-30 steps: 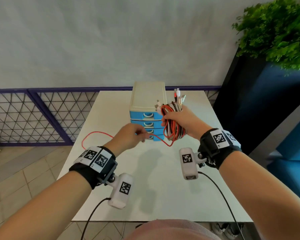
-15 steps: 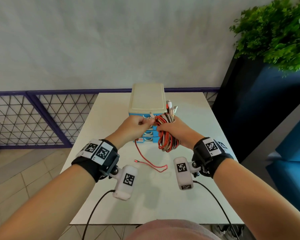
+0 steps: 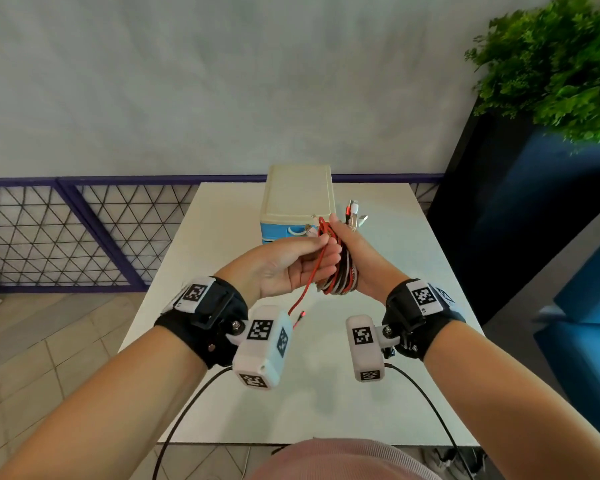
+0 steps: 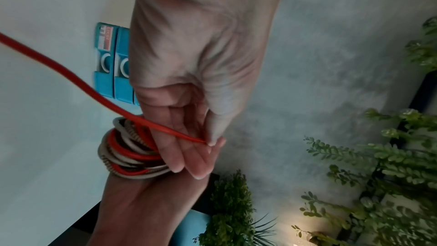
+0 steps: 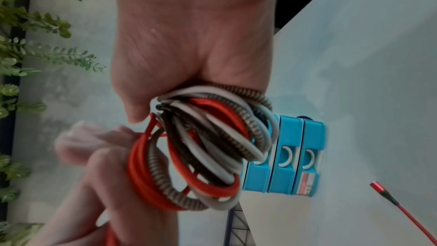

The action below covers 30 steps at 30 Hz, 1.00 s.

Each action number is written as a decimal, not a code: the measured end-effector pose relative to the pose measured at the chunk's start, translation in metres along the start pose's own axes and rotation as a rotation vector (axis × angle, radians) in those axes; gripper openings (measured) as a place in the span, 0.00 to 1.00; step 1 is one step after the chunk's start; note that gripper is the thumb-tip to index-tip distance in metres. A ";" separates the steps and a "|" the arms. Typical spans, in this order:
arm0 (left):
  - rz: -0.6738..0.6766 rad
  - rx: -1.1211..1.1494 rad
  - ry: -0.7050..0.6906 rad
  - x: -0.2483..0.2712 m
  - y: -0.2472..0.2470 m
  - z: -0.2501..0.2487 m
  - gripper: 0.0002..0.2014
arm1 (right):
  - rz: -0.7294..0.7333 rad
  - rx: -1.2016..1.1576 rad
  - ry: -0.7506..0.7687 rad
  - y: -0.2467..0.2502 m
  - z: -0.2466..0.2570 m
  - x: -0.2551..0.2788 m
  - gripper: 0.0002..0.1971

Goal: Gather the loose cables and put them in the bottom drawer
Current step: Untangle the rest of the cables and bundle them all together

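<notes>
Change: the red cable (image 3: 311,271) lay in a long loop on the tabletop (image 3: 388,375) a moment ago; now most of it is wound into the cable bundle (image 3: 340,268), and only a short tail with its plug (image 3: 302,314) hangs down.
Meaning: the gathering looks almost done; the drawer step comes next, I think.
Left hand (image 3: 291,268): its fingers (image 4: 189,156) pinch the red cable.
Right hand (image 3: 355,258): clenched around the cable bundle, held up in front of the drawer box (image 3: 297,202).
Count: one bundle, one loose tail, two hands, one drawer box.
Drawers: three blue fronts (image 5: 286,156) show in the right wrist view, all closed; the bottom drawer (image 5: 308,158) is not opened yet.
</notes>
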State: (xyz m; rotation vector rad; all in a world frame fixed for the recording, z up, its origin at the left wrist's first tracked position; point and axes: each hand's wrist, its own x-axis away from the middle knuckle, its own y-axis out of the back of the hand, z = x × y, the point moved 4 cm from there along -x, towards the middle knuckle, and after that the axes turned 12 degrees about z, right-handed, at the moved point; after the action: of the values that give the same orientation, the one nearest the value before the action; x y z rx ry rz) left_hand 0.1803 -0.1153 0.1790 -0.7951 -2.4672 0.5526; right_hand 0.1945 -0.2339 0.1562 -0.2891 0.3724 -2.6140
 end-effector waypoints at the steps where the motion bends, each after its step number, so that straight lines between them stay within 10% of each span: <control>1: -0.005 -0.007 0.009 -0.001 -0.001 0.002 0.07 | 0.034 -0.059 -0.030 -0.003 0.001 0.003 0.26; 7: -0.029 -0.147 0.086 -0.002 -0.009 0.009 0.08 | -0.039 0.040 0.050 -0.002 0.002 0.001 0.05; 13: 0.106 -0.330 0.189 0.010 0.006 0.023 0.15 | -0.383 0.064 0.108 0.033 0.013 0.003 0.03; 19: 0.257 -0.639 0.397 0.031 0.044 0.049 0.13 | -0.402 -0.069 0.092 0.060 0.024 0.009 0.17; 30: -0.288 -1.381 -0.159 0.009 0.043 -0.008 0.04 | 0.018 0.374 -0.137 0.002 0.022 0.015 0.04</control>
State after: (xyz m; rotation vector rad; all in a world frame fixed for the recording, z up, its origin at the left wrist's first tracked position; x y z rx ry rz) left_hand 0.1969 -0.0755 0.1665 -0.7753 -2.8016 -1.3854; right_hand 0.1889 -0.2478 0.1785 -0.3296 -0.1605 -2.5629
